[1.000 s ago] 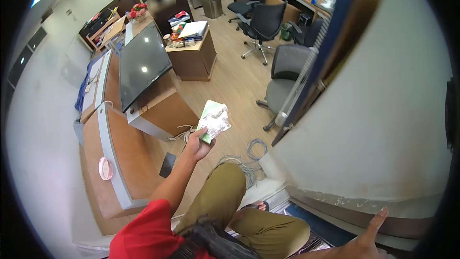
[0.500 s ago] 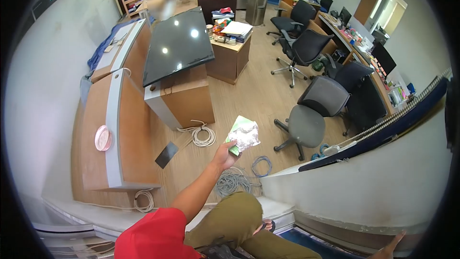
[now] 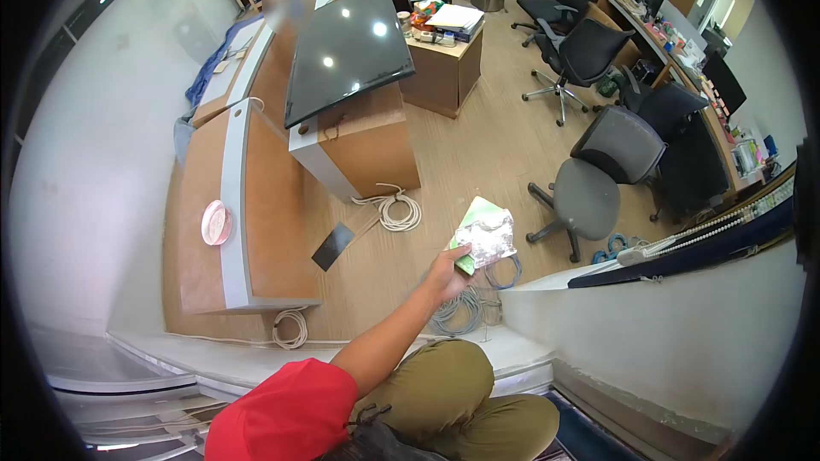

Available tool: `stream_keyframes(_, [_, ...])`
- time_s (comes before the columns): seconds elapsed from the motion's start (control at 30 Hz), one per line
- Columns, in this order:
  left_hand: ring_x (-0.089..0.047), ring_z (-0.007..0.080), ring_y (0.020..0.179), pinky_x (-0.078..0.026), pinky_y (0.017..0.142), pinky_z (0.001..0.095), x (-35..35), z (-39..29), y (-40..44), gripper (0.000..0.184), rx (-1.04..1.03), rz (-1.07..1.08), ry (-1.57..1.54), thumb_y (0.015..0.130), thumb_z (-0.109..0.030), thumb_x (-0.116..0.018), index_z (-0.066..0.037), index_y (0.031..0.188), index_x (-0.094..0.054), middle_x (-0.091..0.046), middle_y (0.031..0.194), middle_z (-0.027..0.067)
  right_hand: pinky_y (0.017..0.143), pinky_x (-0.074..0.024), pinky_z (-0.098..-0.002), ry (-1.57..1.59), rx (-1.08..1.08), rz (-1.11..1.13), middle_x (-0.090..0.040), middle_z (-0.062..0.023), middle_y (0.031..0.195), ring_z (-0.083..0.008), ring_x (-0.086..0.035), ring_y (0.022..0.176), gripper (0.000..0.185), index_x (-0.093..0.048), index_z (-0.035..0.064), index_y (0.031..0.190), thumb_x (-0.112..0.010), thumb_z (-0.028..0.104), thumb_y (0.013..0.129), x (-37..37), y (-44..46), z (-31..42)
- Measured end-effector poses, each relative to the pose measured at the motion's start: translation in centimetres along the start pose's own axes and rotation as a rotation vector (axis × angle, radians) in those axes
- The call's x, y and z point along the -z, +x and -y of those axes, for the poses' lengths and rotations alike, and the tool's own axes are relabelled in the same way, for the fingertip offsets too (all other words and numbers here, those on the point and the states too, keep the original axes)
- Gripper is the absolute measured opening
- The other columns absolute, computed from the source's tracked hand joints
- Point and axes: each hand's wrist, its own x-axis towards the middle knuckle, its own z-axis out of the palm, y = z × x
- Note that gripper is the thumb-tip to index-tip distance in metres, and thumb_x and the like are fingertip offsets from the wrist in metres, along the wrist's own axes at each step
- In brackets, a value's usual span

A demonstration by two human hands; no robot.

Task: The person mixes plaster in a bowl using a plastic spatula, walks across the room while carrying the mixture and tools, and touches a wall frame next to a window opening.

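My left hand [image 3: 448, 275] reaches forward above the floor, its fingers closed round a green and white crumpled packet [image 3: 485, 237], with the thumb on top. Grey coiled cable [image 3: 458, 312] lies on the floor beneath the hand, and part of a blue-grey coil shows beside the packet. What is inside the packet cannot be made out. My right hand is outside the picture.
A large black screen [image 3: 350, 51] lies on a wooden counter. A pink round container [image 3: 217, 223] sits on the curved desk [image 3: 273, 230] at left. An office chair [image 3: 586, 198] stands at right. A blurred person [image 3: 288, 2] is behind the desk.
The view has swung right and down, so the desks sit differently in it. My right hand, earlier at the lower right with a finger stretched out, has left the view. The packet remains in my left hand.
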Motion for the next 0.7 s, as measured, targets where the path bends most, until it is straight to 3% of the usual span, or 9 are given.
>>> stream_keyframes(0.07, [-0.059,0.027,0.126,-0.046,0.108,0.0443,0.5,-1.4,0.1,0.054,-0.077,-0.053,0.004,0.094,-0.012,-0.062,-0.006,0.146,-0.045,-0.06,0.138,0.0108,0.115,-0.0396,-0.0577,0.231,-0.016,-0.006,-0.035,-0.042,0.148,-0.0483,-0.043,0.137,0.121,-0.015,-0.0157,0.152,-0.094,0.034,0.075,-0.4,0.3,2.1])
stream_keyframes(0.17, [-0.06,0.03,0.125,-0.048,0.11,0.0472,-2.7,-4.0,-3.2,0.056,-0.151,-0.116,0.027,0.093,-0.015,-0.062,0.001,0.144,-0.046,-0.059,0.138,0.0141,0.113,-0.0415,-0.0547,-0.125,0.086,-0.012,-0.043,-0.0394,0.141,-0.0443,-0.049,0.13,0.118,-0.022,-0.0178,0.148,-0.094,0.037,0.073,0.5,0.8,0.8])
stream_keyframes(0.27, [-0.067,0.0211,0.107,-0.055,0.095,0.0357,-7.8,-5.6,-7.8,0.043,-0.152,-0.113,0.014,0.095,-0.019,-0.063,-0.002,0.133,-0.055,-0.068,0.122,0.0092,0.111,-0.0434,-0.0517,-0.452,-0.005,-0.004,-0.051,-0.0369,0.134,-0.0404,-0.056,0.122,0.116,-0.028,-0.0199,0.144,-0.095,0.039,0.071,1.3,-0.9,2.4])
stream_keyframes(0.3, [-0.067,0.0175,0.099,-0.055,0.083,0.0333,-7.7,-5.3,-8.7,0.036,-0.174,-0.146,0.068,0.097,-0.021,-0.064,-0.005,0.128,-0.057,-0.069,0.116,0.0058,0.118,-0.0366,-0.0499,-0.454,-0.062,-0.017,-0.039,-0.0412,0.146,-0.0454,-0.045,0.136,0.122,-0.018,-0.0244,0.148,-0.088,0.047,0.078,1.3,-1.5,3.7])
stream_keyframes(0.37, [-0.063,0.0142,0.087,-0.048,0.072,0.0303,-7.3,-4.7,-10.7,0.03,-0.161,-0.282,0.098,0.097,-0.022,-0.066,-0.01,0.124,-0.059,-0.068,0.11,0.0022,0.12,-0.0331,-0.0512,-0.303,-0.125,0.046,-0.031,-0.0387,0.152,-0.0452,-0.04,0.14,0.123,-0.013,-0.0209,0.152,-0.089,0.041,0.078,2.0,-1.8,4.1])
stream_keyframes(0.57, [-0.058,0.0138,0.097,-0.044,0.075,0.0317,-11.3,-6.5,-14.8,0.035,0.0,-0.307,0.015,0.095,-0.025,-0.068,-0.014,0.128,-0.059,-0.066,0.119,-0.0007,0.123,-0.0246,-0.05,-0.277,-0.203,0.133,-0.029,-0.0335,0.155,-0.0424,-0.037,0.141,0.115,-0.012,-0.0134,0.155,-0.088,0.023,0.077,2.1,1.1,8.3])
stream_keyframes(0.63, [-0.059,0.0137,0.1,-0.043,0.076,0.0312,-11.9,-7.4,-15.5,0.041,0.049,-0.267,0.023,0.094,-0.029,-0.07,-0.016,0.131,-0.058,-0.065,0.124,0.0004,0.125,-0.0187,-0.0471,0.017,-0.27,0.355,-0.028,-0.0312,0.156,-0.0399,-0.03,0.146,0.111,-0.013,-0.0108,0.155,-0.086,0.02,0.079,3.4,4.6,13.2])
stream_keyframes(0.67, [-0.059,0.0136,0.102,-0.043,0.077,0.0307,-13.1,-7.7,-15.6,0.046,0.088,-0.258,0.018,0.093,-0.032,-0.072,-0.017,0.133,-0.057,-0.064,0.127,0.0014,0.126,-0.0148,-0.0463,0.046,-0.467,0.395,-0.02,-0.0304,0.16,-0.0395,-0.024,0.15,0.116,-0.009,-0.01,0.157,-0.088,0.022,0.078,3.7,6.3,15.1])
stream_keyframes(0.7, [-0.059,0.0136,0.102,-0.043,0.077,0.0307,-14.7,-8.2,-15.4,0.046,0.108,-0.242,0.023,0.093,-0.032,-0.072,-0.017,0.133,-0.057,-0.064,0.127,0.0014,0.126,-0.0148,-0.0463,0.035,-0.465,0.371,-0.02,-0.0304,0.16,-0.0395,-0.024,0.15,0.116,-0.009,-0.01,0.157,-0.088,0.022,0.078,4.2,7.8,16.2])
